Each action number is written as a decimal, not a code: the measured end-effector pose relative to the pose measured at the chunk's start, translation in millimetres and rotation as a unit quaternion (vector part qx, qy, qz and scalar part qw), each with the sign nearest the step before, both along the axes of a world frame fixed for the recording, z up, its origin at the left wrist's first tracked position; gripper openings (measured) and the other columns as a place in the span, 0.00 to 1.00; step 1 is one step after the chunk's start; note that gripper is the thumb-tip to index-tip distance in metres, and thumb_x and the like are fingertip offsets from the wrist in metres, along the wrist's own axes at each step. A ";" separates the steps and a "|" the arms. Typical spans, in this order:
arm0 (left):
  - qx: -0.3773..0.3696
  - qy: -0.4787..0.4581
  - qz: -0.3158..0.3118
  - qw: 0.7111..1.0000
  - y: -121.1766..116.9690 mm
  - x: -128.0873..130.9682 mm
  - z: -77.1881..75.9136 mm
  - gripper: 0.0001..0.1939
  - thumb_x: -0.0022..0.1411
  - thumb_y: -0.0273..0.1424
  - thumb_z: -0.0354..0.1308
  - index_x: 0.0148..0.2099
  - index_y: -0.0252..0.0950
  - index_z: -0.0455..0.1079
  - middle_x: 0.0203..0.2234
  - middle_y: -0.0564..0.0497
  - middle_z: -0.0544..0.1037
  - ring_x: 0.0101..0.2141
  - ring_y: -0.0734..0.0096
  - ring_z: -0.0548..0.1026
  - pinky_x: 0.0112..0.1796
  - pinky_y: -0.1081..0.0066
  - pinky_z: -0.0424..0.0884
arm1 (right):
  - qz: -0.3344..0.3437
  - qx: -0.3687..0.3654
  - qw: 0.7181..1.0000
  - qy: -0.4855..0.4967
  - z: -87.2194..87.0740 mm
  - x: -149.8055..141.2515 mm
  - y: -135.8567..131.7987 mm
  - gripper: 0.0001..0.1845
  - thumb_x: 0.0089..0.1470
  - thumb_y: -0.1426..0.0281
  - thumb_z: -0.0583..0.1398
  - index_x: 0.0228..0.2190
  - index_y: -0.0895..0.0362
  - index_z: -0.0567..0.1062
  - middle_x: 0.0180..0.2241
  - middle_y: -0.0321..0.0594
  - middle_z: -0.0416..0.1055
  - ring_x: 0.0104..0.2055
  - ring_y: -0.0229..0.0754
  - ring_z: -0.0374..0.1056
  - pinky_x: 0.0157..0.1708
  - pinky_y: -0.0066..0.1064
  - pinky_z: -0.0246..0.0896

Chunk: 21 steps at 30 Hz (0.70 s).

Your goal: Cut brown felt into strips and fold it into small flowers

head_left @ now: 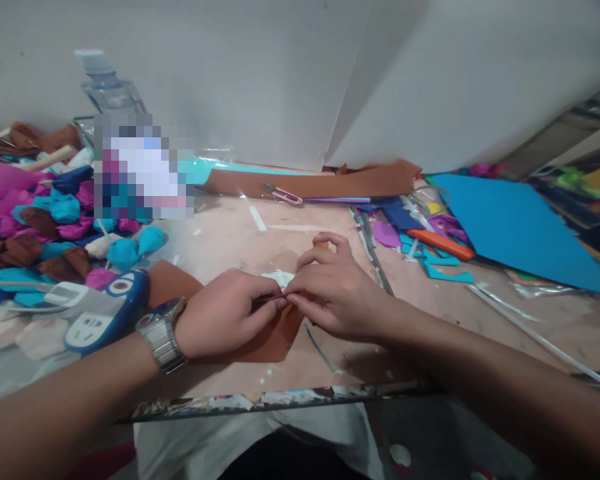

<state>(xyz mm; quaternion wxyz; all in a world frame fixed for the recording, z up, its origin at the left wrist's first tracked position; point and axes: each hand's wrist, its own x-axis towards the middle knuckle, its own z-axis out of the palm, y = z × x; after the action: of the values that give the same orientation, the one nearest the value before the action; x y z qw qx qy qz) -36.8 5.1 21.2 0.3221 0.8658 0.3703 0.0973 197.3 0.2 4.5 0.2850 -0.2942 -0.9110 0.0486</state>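
My left hand (225, 310), with a metal watch (167, 337) on its wrist, is closed in a pinch on brown paper (277, 340). Thumb and index fingertip of my right hand (337, 287) meet it at the same thin folded edge, and both sets of fingertips touch. The paper lies partly under my left hand, with another corner showing behind the wrist. A small brown bit shows by the curled upper fingers of my right hand. White scraps or glue (279, 277) lie just beyond the fingertips.
Crumpled coloured paper bundles (63, 207), a blue-white power strip (107, 313) and a bottle (113, 93) stand left. At the back lie a long brown strip (310, 185) and pink thread snips (286, 195). An orange cutter (443, 245) and blue sheet (520, 227) are right.
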 end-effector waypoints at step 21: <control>0.074 0.037 0.082 0.993 5.3 -4.9 8.9 0.16 0.66 0.33 0.52 0.27 0.35 0.73 0.20 0.54 0.72 0.24 0.74 0.66 0.30 0.68 0.55 | -0.034 -0.012 0.999 0.012 2.0 6.1 6.0 0.07 0.61 0.72 0.60 0.30 0.55 0.77 0.30 0.35 0.76 0.43 0.44 0.73 0.63 0.51 0.46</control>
<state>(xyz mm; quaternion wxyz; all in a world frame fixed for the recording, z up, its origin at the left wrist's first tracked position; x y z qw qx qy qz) -41.7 10.4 30.1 0.2340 0.8569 0.4438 0.1183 203.4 6.2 6.5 0.2936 -0.3278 -0.8964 0.0528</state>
